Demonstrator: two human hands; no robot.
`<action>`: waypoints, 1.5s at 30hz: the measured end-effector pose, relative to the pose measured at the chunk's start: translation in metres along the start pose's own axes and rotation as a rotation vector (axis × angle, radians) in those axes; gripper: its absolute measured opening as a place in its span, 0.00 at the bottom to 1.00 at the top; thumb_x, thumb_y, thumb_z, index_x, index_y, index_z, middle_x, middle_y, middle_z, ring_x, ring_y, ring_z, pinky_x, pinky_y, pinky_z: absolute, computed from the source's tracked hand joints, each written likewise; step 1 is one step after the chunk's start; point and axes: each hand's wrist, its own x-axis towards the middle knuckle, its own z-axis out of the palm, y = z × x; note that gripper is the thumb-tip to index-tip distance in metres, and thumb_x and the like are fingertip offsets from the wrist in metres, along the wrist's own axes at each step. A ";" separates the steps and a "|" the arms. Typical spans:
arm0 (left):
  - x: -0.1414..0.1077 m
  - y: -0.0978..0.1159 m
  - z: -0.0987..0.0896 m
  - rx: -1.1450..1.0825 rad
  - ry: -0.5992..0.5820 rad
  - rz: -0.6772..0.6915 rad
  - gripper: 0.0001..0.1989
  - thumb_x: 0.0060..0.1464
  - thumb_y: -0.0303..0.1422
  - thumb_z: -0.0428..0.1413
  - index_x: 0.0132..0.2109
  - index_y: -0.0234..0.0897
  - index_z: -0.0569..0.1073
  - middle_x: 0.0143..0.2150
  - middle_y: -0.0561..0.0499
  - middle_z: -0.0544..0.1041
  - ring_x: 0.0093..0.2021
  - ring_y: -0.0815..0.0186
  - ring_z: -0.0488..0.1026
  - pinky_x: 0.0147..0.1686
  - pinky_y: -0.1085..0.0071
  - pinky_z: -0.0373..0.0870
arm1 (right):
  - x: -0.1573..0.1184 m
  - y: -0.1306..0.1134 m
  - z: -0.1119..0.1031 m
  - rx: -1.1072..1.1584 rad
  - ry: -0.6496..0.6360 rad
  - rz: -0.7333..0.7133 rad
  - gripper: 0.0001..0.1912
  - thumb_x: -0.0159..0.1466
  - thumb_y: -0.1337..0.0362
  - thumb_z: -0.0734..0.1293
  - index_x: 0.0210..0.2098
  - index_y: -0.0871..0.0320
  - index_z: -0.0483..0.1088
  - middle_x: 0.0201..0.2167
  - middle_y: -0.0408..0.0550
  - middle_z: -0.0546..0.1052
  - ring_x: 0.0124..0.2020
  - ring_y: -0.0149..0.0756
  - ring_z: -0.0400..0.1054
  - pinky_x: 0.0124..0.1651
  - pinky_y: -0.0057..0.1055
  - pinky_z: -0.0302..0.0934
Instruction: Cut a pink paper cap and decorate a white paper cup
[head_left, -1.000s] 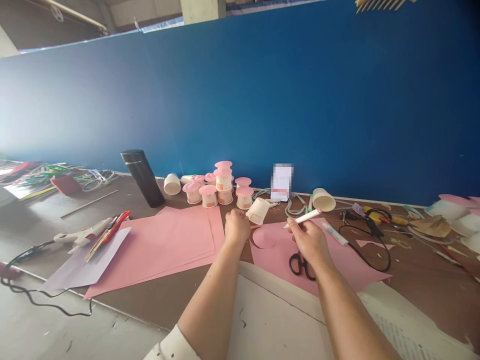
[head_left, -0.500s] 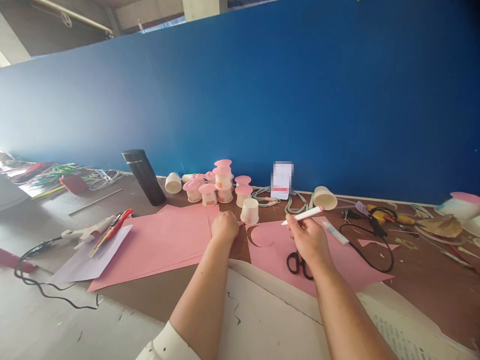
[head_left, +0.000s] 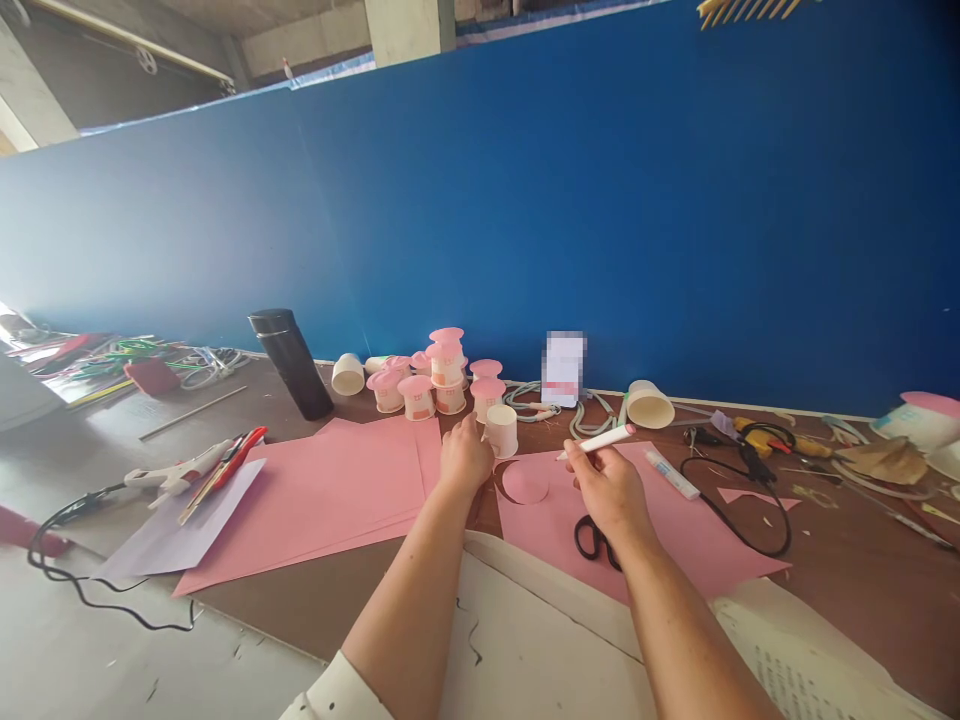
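Observation:
My left hand (head_left: 466, 460) is at the left side of a white paper cup (head_left: 502, 430) standing upside down; its fingers curl at the cup's edge, thumb low in front. In my right hand (head_left: 606, 490) is a white marker (head_left: 598, 441) with a pink end, its tip pointing left above the pink sheet (head_left: 675, 530). A loose pink paper circle (head_left: 526, 482) lies on that sheet beside a dark curved gap. Black-handled scissors (head_left: 588, 540) lie partly hidden under my right hand. Behind the cup stand several cups with pink paper tops (head_left: 450, 375).
Pink sheets (head_left: 337, 490) lie left, with a glue gun (head_left: 180, 470) and red cutter (head_left: 236, 460) nearby. A black flask (head_left: 292, 365) stands behind. Right are a glue stick (head_left: 671, 474), cables (head_left: 750, 460) and a tipped cup (head_left: 649, 404). A phone (head_left: 562, 370) leans on the blue wall (head_left: 525, 200).
My left hand has moved right and slightly forward to the paper cup. My right hand, still with the marker, has shifted a little left. The view has tilted up slightly.

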 end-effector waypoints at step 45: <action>-0.043 0.052 0.011 -0.656 -0.084 0.061 0.18 0.54 0.46 0.51 0.30 0.36 0.74 0.25 0.51 0.72 0.25 0.70 0.64 0.25 0.74 0.58 | 0.011 -0.002 -0.009 1.641 -0.033 0.632 0.10 0.59 0.79 0.61 0.34 0.58 0.63 0.23 0.36 0.67 0.20 0.18 0.63 0.19 0.14 0.61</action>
